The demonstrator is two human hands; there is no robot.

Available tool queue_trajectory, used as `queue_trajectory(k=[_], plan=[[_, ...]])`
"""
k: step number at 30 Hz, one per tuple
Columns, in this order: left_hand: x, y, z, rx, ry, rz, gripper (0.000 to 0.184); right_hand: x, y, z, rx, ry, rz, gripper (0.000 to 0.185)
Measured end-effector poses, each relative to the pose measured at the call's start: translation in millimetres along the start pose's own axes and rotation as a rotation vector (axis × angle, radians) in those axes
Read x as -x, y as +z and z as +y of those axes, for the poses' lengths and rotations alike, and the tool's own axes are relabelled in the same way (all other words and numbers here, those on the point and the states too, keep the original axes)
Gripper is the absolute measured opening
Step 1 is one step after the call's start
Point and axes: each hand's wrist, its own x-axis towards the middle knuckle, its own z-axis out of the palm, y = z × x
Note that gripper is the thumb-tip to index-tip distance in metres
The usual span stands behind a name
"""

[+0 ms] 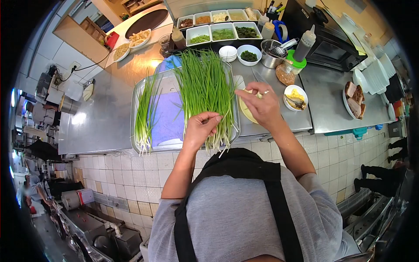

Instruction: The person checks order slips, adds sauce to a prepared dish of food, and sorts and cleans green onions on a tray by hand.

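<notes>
A big pile of long green chives (203, 83) lies across a metal tray (134, 102), pale root ends toward me. A smaller bunch of chives (145, 111) rests at the tray's left side, with blue-purple cloth or paper (168, 115) showing between the two. Over the root ends of the big pile, my left hand (201, 130) is closed in a pinch, a thin chive stalk seemingly at its fingertips. My right hand (262, 107), with a ring on one finger, hovers by the pile's right edge, fingers curled together; whatever they hold is too small to tell. Beneath it is a partly hidden yellowish round dish (248, 114).
White tubs of chopped greens (222, 34) line the back. Nearby stand small stacked bowls (228, 52), a bowl of dark greens (249, 56), a metal pot (271, 59) and a squeeze bottle (304, 43). To the right are a bowl of scraps (295, 98) and a meat plate (354, 100).
</notes>
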Motion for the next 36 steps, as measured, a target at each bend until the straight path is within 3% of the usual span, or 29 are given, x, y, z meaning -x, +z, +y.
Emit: queue_trajectory(k=[5,11,14,17,20,23,25,29,31,36], plan=[[11,-3,5,0.014,-0.009,-0.019,0.017,-7,9,-5,0.019,-0.083,-0.149,0.013],[11,-31,-17,0.069,-0.027,0.027,0.015,2,27,5,-0.491,0.442,-0.045,0.011],[2,-86,-28,-0.13,0.048,0.326,0.019,9,16,29,-0.189,0.573,-0.137,0.01],[-10,-163,-47,-0.43,0.089,0.609,0.025,34,14,64,0.438,0.421,-0.413,0.01],[-1,-194,-36,-1.254,0.172,0.781,0.027,53,17,65,0.618,0.135,-0.234,0.01],[4,-175,-19,-1.255,0.26,0.796,0.026,49,31,37,0.194,0.299,-0.305,0.009],[-7,-152,-31,-1.153,0.377,0.676,0.021,40,40,4,-0.042,0.367,-0.336,0.01],[-14,-53,-23,-0.806,0.347,0.295,0.016,33,57,-21,-0.127,0.361,-0.361,0.011],[-15,-20,-18,-0.821,0.364,0.282,0.016,30,57,-23,-0.151,0.399,-0.344,0.012],[-20,-15,-24,-0.695,0.401,0.382,0.015,29,52,-18,-0.249,0.499,-0.304,0.015]])
